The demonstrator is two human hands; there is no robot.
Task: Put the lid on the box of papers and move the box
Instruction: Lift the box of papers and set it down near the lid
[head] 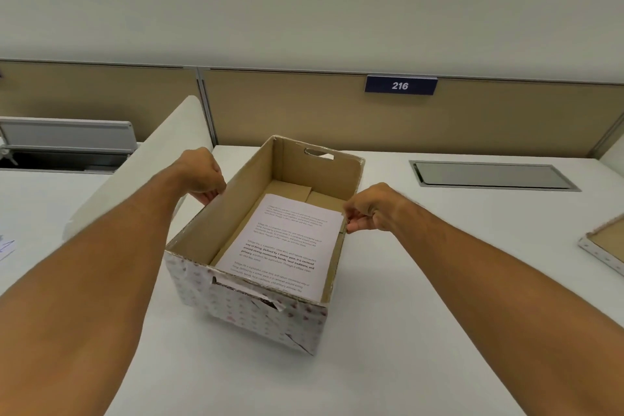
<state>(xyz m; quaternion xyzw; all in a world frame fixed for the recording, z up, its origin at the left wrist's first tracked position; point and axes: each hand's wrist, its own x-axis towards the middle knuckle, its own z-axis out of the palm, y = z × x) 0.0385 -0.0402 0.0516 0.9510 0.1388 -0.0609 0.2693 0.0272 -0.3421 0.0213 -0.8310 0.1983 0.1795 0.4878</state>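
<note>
An open cardboard box [243, 307] with a dotted white outside stands on the white desk [422, 331]. A stack of printed papers [287, 243] lies flat on its floor. My left hand [202, 176] curls over the box's left wall near the rim. On the opposite wall my right hand [371, 208] has its fingers pinched at the rim. The lid [604, 246] lies upside down at the desk's right edge, mostly cut off by the frame.
A tan partition [304, 105] with a blue "216" sign [400, 85] runs behind the desk. A grey cable hatch [493, 176] is set into the desk at back right. A white side divider [135, 179] stands left of the box.
</note>
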